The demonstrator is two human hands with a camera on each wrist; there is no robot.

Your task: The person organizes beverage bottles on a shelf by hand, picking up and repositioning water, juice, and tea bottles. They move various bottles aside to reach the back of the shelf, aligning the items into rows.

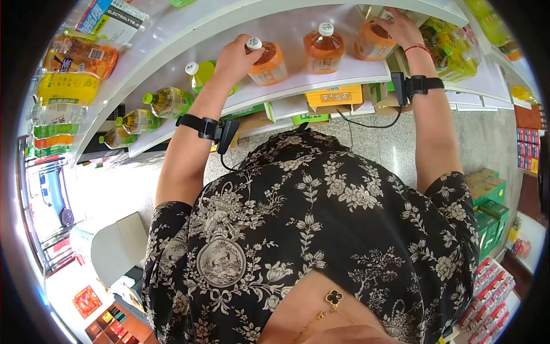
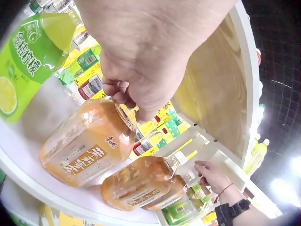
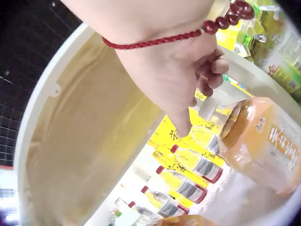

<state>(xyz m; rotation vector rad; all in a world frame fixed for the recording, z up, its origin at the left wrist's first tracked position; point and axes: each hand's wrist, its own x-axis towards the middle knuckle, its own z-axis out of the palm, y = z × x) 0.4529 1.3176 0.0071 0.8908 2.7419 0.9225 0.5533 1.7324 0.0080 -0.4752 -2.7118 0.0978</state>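
In the head view my left hand (image 1: 234, 60) grips an orange drink bottle (image 1: 268, 67) at its white cap. The left wrist view shows curled fingers over the neck of that bottle (image 2: 89, 141), hiding its cap. My right hand (image 1: 401, 30) is at the top of another orange bottle (image 1: 373, 43), with fingers curled around the cap. From the right wrist, the thumb of that hand (image 3: 164, 75) points down beside the whitish cap (image 3: 209, 109). A third orange bottle (image 1: 323, 53) stands upright between the two, touched by neither hand.
The curved white shelf (image 1: 361, 70) carries a green-labelled bottle (image 1: 201, 75) left of my left hand and green bottles (image 1: 455, 54) beyond my right. An upper shelf edge (image 1: 229, 12) arches over both hands. Red-capped bottles (image 3: 181, 181) stand behind. Yellow boxes (image 1: 334, 96) sit below.
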